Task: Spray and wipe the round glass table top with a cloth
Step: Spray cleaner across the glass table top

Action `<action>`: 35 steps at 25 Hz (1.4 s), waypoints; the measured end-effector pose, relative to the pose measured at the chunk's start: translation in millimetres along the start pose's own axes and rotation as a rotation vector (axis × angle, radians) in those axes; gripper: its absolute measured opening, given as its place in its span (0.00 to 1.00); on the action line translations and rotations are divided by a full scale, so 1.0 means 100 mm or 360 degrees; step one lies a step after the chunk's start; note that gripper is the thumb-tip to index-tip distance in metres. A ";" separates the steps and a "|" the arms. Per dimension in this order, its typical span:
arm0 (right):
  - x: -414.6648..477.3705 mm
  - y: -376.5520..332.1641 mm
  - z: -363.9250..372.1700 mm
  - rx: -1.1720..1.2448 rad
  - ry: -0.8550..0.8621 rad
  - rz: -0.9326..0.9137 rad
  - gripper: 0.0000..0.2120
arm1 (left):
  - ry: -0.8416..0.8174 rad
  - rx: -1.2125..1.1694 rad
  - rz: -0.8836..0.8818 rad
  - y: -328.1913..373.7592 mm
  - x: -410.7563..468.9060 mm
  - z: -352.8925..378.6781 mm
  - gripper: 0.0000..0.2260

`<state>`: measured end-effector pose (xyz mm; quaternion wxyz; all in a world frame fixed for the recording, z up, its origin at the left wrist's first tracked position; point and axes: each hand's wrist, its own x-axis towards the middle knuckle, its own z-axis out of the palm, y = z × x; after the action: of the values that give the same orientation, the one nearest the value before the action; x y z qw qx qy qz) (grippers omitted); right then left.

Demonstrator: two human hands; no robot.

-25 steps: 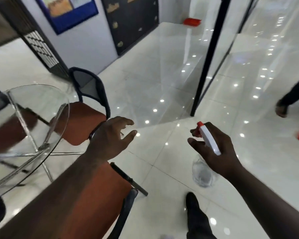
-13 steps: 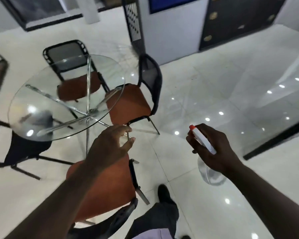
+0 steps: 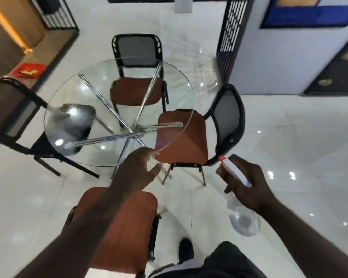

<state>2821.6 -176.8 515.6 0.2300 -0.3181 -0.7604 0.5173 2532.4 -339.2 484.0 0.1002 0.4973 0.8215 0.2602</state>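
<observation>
Glossy white floor (image 3: 289, 137); round glass table (image 3: 84, 83)

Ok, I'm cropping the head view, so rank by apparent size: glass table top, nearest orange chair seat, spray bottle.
1. Glass table top.
2. Nearest orange chair seat, partly behind the left arm; closeness to the camera enlarges it.
3. Spray bottle, partly covered by the right hand.

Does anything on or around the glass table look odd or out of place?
The table top has a hazy, speckled patch on its left side, perhaps spray or a smear. No cloth is visible.
</observation>
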 end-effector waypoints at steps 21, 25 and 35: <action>3.75 1.47 0.81 -0.0557 -0.1177 0.0201 0.07 | -0.0634 0.0350 -0.1224 -0.85 2.06 1.63 0.39; 4.06 1.54 0.60 -0.0553 -0.0949 0.0415 0.04 | -0.0582 0.0326 -0.1118 -1.02 2.44 1.67 0.44; 5.35 1.47 0.34 -0.0609 -0.0540 0.0587 0.10 | -0.0715 0.0416 -0.0919 -1.41 3.94 1.42 0.59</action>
<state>2464.7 225.8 377.1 -0.0620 -0.3972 -0.8011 0.4435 2293.6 -2.7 326.3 0.2824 0.2989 0.9115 -0.0011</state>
